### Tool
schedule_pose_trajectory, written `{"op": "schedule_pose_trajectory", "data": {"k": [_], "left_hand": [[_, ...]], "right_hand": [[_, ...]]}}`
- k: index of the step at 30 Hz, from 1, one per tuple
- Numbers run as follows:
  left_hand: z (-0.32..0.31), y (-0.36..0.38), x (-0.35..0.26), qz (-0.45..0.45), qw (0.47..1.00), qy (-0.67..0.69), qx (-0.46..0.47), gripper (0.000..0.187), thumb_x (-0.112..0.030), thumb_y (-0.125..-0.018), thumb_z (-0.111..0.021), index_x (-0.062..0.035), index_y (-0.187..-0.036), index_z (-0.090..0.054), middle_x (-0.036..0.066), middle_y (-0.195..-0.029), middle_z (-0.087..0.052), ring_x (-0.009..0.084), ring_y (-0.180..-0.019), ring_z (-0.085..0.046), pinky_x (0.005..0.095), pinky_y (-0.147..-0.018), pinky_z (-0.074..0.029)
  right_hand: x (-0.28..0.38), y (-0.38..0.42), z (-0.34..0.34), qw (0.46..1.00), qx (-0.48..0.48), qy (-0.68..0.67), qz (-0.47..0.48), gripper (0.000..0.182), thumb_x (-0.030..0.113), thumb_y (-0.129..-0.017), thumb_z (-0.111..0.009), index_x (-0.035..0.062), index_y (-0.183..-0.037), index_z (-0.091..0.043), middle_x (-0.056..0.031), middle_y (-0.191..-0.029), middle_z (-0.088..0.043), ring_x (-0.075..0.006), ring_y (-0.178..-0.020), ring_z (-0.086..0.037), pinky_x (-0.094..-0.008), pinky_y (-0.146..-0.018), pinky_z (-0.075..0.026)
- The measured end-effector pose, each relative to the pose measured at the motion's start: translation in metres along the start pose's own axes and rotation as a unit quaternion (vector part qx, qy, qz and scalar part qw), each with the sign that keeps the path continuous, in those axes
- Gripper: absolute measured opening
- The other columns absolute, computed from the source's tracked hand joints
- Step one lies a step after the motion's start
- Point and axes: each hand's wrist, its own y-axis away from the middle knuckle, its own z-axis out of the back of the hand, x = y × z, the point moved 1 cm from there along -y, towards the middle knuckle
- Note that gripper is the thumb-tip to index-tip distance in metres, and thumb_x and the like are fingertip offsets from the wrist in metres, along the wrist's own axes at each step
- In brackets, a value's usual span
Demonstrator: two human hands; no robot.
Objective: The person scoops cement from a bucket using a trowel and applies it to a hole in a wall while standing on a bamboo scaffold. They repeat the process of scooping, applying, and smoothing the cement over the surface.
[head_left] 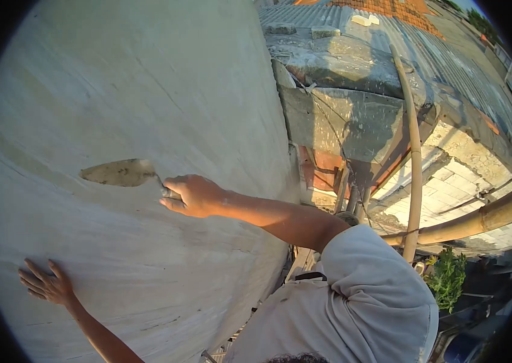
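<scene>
My right hand (194, 195) is closed around the handle of a pointed trowel (120, 173). The trowel's leaf-shaped blade points left and lies over the pale grey plastered wall (207, 91), with smears of mortar on its face. Lower down, my left hand (47, 282) rests spread against the same wall, fingers apart and holding nothing. Streaks and faint trowel marks run across the plaster around both hands.
To the right stand a bamboo pole (414, 151) and a second, thicker bamboo pole (480, 222). Behind them are a corrugated roof (449, 66), a pale block wall (449, 181) and orange tiles (401, 13). A green plant (448, 278) grows at lower right.
</scene>
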Motion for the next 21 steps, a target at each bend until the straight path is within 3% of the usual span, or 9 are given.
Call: {"op": "schedule_pose_trajectory", "data": {"k": [1,2,5,7,8,12,15,18,21], "left_hand": [[0.001,0.000,-0.001,-0.013,1.000,0.015,0.011,0.067,-0.069,-0.092,-0.026,-0.0320,-0.148,-0.031,0.006,-0.155,-0.026,0.0273,-0.142,-0.026,0.0502,-0.114,-0.022],[0.002,0.000,-0.002,-0.007,1.000,0.016,0.009,0.067,-0.069,-0.092,-0.028,-0.0327,-0.148,-0.031,0.006,-0.155,-0.026,0.0272,-0.142,-0.025,0.0499,-0.114,-0.021],[-0.001,0.004,0.002,-0.012,1.000,0.020,0.014,0.068,-0.070,-0.091,-0.029,-0.0331,-0.148,-0.031,0.008,-0.154,-0.028,0.0285,-0.142,-0.025,0.0509,-0.113,-0.022],[-0.009,0.005,0.007,-0.013,1.000,0.021,0.009,0.070,-0.072,-0.090,-0.027,-0.0327,-0.148,-0.031,0.010,-0.153,-0.029,0.0299,-0.141,-0.026,0.0523,-0.112,-0.024],[-0.011,0.007,0.011,-0.010,1.000,0.012,0.011,0.071,-0.073,-0.089,-0.027,-0.0322,-0.147,-0.032,0.011,-0.152,-0.030,0.0309,-0.141,-0.027,0.0532,-0.112,-0.024],[-0.010,0.004,0.008,-0.013,1.000,0.022,0.010,0.069,-0.070,-0.090,-0.033,-0.0313,-0.148,-0.032,0.014,-0.151,-0.031,0.0328,-0.141,-0.026,0.0543,-0.111,-0.021],[-0.003,0.000,0.000,-0.014,0.999,0.031,0.001,0.070,-0.071,-0.090,-0.032,-0.0313,-0.148,-0.032,0.014,-0.150,-0.032,0.0337,-0.140,-0.027,0.0543,-0.111,-0.022],[0.001,-0.002,-0.005,-0.014,0.999,0.043,-0.009,0.070,-0.072,-0.089,-0.032,-0.0320,-0.148,-0.032,0.014,-0.150,-0.032,0.0341,-0.139,-0.028,0.0542,-0.110,-0.023],[0.002,-0.001,-0.003,-0.013,0.998,0.052,-0.016,0.071,-0.073,-0.088,-0.033,-0.0328,-0.147,-0.033,0.015,-0.150,-0.032,0.0347,-0.138,-0.030,0.0550,-0.110,-0.023]], "right_hand": [[-0.047,0.051,-0.018,0.997,0.018,0.016,-0.078,0.032,0.034,-0.091,-0.059,0.0025,-0.094,-0.054,-0.0155,-0.077,-0.063,-0.0348,-0.071,-0.062,-0.0463,-0.064,-0.048],[-0.076,0.104,-0.024,0.969,0.079,0.068,-0.224,0.034,0.037,-0.092,-0.056,0.0034,-0.099,-0.057,-0.0164,-0.085,-0.065,-0.0358,-0.080,-0.064,-0.0483,-0.069,-0.049],[-0.170,0.286,-0.045,0.889,0.130,0.137,-0.416,0.035,0.036,-0.090,-0.053,0.0040,-0.103,-0.058,-0.0183,-0.097,-0.067,-0.0378,-0.090,-0.064,-0.0475,-0.077,-0.051],[-0.174,0.382,-0.034,0.792,0.139,0.179,-0.566,0.043,0.036,-0.087,-0.054,0.0037,-0.115,-0.059,-0.0214,-0.102,-0.066,-0.0372,-0.096,-0.065,-0.0495,-0.085,-0.050],[-0.171,0.416,-0.020,0.751,0.149,0.137,-0.629,0.043,0.033,-0.087,-0.054,0.0038,-0.118,-0.059,-0.0230,-0.108,-0.065,-0.0361,-0.101,-0.064,-0.0489,-0.088,-0.050],[-0.121,0.497,0.021,0.628,0.159,0.151,-0.747,0.045,0.030,-0.083,-0.059,0.0041,-0.121,-0.055,-0.0232,-0.113,-0.063,-0.0382,-0.104,-0.062,-0.0489,-0.090,-0.049],[-0.121,0.541,0.021,0.588,0.086,0.143,-0.791,0.046,0.028,-0.084,-0.057,0.0042,-0.123,-0.053,-0.0246,-0.116,-0.062,-0.0397,-0.108,-0.059,-0.0487,-0.091,-0.047],[-0.142,0.581,0.009,0.618,0.015,0.106,-0.779,0.052,0.029,-0.084,-0.057,0.0055,-0.129,-0.047,-0.0255,-0.119,-0.060,-0.0408,-0.112,-0.057,-0.0473,-0.092,-0.046],[-0.124,0.538,0.027,0.619,0.012,0.049,-0.784,0.060,0.031,-0.083,-0.058,0.0053,-0.134,-0.041,-0.0257,-0.120,-0.059,-0.0416,-0.112,-0.057,-0.0469,-0.092,-0.046]]}}
